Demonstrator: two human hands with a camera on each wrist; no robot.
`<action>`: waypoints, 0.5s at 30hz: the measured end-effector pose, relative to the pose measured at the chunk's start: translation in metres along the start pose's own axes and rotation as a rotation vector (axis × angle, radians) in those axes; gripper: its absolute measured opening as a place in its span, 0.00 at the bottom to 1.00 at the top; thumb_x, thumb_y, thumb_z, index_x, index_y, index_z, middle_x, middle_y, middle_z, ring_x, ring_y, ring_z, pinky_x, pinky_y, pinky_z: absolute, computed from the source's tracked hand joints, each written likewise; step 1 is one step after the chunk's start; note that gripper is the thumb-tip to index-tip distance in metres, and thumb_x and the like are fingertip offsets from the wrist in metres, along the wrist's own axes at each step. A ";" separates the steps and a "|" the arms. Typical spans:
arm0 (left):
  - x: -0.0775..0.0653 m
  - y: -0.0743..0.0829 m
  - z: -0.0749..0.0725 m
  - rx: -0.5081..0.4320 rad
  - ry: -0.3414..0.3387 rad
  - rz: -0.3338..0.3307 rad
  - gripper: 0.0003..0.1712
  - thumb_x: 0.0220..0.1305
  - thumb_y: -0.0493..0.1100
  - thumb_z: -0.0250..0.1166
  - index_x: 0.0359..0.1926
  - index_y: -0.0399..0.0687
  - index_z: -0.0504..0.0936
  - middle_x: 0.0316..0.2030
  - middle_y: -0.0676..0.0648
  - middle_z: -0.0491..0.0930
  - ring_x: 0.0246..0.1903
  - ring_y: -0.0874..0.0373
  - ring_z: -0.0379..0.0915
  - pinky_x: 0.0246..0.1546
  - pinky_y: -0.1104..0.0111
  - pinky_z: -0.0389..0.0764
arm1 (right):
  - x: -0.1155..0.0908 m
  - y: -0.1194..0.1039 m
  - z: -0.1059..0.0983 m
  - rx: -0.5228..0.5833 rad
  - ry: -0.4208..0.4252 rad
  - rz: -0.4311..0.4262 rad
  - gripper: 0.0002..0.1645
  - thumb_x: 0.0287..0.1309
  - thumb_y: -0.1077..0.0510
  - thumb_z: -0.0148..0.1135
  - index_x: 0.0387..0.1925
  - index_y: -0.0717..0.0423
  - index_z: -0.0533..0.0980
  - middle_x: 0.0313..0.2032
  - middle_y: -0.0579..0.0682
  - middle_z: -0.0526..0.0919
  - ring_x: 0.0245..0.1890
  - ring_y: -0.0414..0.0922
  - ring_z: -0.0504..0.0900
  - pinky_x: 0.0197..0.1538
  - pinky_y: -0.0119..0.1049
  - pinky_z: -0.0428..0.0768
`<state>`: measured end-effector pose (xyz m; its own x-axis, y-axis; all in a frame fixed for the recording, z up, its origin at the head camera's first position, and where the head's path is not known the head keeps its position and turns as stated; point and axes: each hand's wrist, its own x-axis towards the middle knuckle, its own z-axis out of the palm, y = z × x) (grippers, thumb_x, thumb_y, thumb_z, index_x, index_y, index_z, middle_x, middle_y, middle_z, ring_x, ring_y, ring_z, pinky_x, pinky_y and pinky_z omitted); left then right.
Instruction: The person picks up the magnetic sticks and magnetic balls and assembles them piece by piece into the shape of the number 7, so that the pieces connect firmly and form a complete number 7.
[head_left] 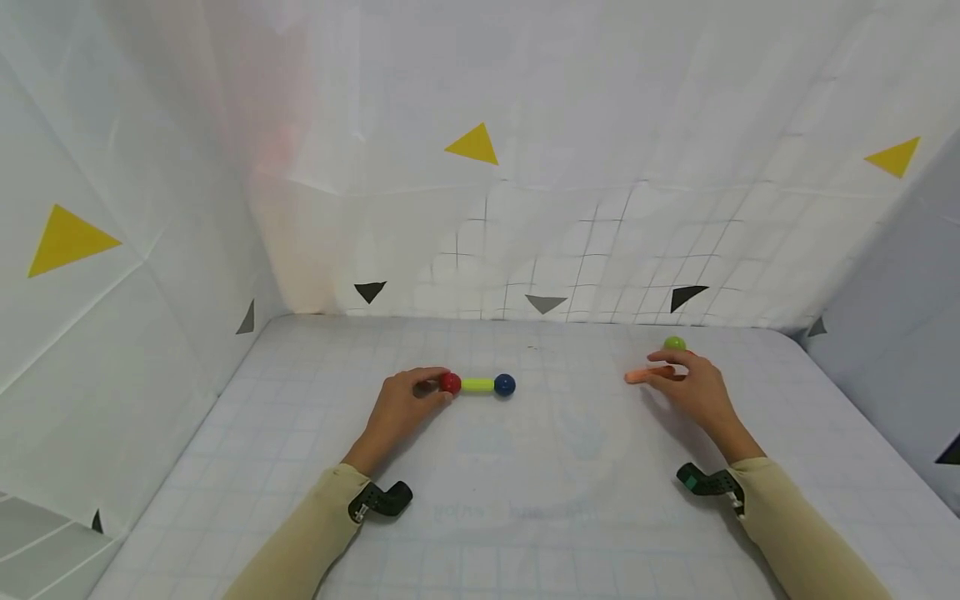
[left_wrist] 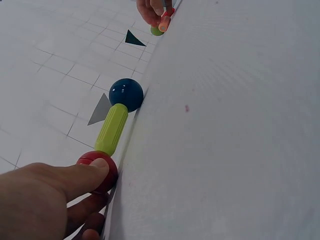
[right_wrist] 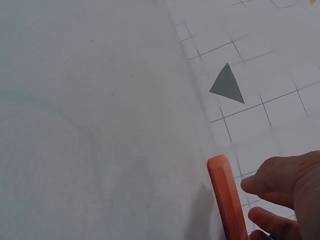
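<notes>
My left hand (head_left: 405, 410) pinches a red ball (head_left: 450, 382) between thumb and fingers. A yellow-green rod (head_left: 477, 385) joins that ball to a dark blue ball (head_left: 505, 385), forming one straight piece. In the left wrist view, the thumb presses on the red ball (left_wrist: 102, 175). My right hand (head_left: 697, 392) is at an orange rod (head_left: 640, 377), its thumb and index finger spread apart. The right wrist view shows a small gap between those fingertips and the orange rod (right_wrist: 227, 195). A green ball (head_left: 674, 342) sits behind the hand, and a red piece (left_wrist: 170, 11) is partly hidden there.
White sheeting with yellow, black and grey triangles forms the back wall (head_left: 420, 233) and side walls around the white table (head_left: 540, 483). Each wrist carries a dark strapped device, the left device (head_left: 382, 500) and the right device (head_left: 708, 481).
</notes>
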<state>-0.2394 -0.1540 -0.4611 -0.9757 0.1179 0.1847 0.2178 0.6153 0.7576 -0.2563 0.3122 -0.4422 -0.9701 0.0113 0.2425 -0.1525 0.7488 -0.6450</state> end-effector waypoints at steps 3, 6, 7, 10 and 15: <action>0.000 0.000 0.000 -0.005 -0.001 -0.002 0.23 0.63 0.44 0.77 0.60 0.54 0.87 0.52 0.51 0.85 0.53 0.53 0.78 0.57 0.54 0.77 | -0.003 0.001 -0.001 -0.009 0.013 0.016 0.24 0.65 0.58 0.72 0.58 0.66 0.80 0.60 0.70 0.78 0.57 0.67 0.76 0.55 0.64 0.77; -0.001 0.001 0.000 -0.008 -0.002 -0.008 0.23 0.63 0.44 0.77 0.60 0.54 0.87 0.52 0.51 0.85 0.53 0.53 0.78 0.57 0.54 0.77 | -0.005 0.002 -0.001 -0.016 0.022 0.013 0.22 0.66 0.59 0.71 0.58 0.65 0.80 0.60 0.70 0.77 0.58 0.67 0.76 0.54 0.64 0.77; 0.000 0.001 0.000 -0.010 -0.003 -0.008 0.23 0.64 0.44 0.77 0.60 0.54 0.87 0.52 0.51 0.85 0.53 0.53 0.78 0.57 0.54 0.77 | -0.006 0.003 -0.001 -0.019 0.023 0.004 0.22 0.66 0.59 0.71 0.57 0.65 0.80 0.60 0.69 0.77 0.58 0.67 0.75 0.54 0.64 0.77; 0.000 0.000 0.000 -0.007 -0.003 -0.004 0.23 0.63 0.44 0.77 0.59 0.55 0.87 0.52 0.51 0.85 0.53 0.53 0.78 0.57 0.54 0.77 | -0.006 0.006 -0.001 -0.031 0.026 -0.030 0.20 0.66 0.60 0.70 0.56 0.66 0.82 0.57 0.68 0.79 0.56 0.65 0.76 0.53 0.63 0.78; 0.000 0.000 0.000 -0.007 -0.003 -0.001 0.23 0.63 0.44 0.77 0.59 0.55 0.87 0.52 0.52 0.85 0.53 0.53 0.78 0.57 0.54 0.77 | -0.003 0.007 0.001 -0.047 0.022 -0.074 0.17 0.66 0.62 0.70 0.52 0.68 0.83 0.49 0.66 0.80 0.51 0.62 0.77 0.52 0.63 0.79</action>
<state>-0.2394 -0.1542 -0.4610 -0.9759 0.1202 0.1822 0.2174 0.6102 0.7619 -0.2546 0.3164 -0.4486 -0.9520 -0.0315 0.3046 -0.2144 0.7786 -0.5898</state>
